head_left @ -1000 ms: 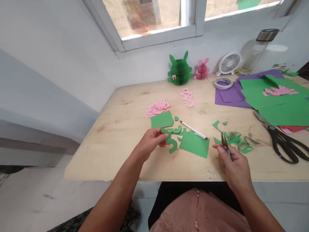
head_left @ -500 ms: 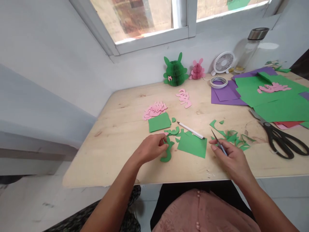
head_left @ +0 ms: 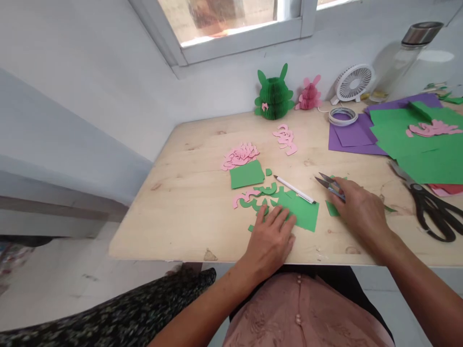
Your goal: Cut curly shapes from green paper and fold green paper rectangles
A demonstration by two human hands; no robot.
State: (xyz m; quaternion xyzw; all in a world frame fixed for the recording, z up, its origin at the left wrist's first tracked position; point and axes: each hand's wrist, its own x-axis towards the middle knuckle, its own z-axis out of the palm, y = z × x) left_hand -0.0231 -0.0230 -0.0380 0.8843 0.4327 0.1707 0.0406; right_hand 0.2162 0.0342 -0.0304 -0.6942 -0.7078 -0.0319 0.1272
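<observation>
My left hand lies palm down near the table's front edge, fingers stretched over small green paper cutouts and the left corner of a green paper rectangle. In my right hand is a small pair of scissors, blades slightly parted and pointing left. Beneath that hand are green paper scraps, mostly covered. A white pen rests along the top of the green rectangle. A curved pink cutout lies just beyond my left fingers, below another green rectangle.
Pink cutouts are piled farther back. Large black-handled scissors lie at right beside stacked green sheets. Along the wall stand a green paper rabbit, a pink one, a small fan and a bottle. A tape roll sits on purple paper.
My left hand has let go of the curved green cutouts and flattened out, shifting right and toward me. The scissors in my right hand have opened, and that hand has moved over the scraps.
</observation>
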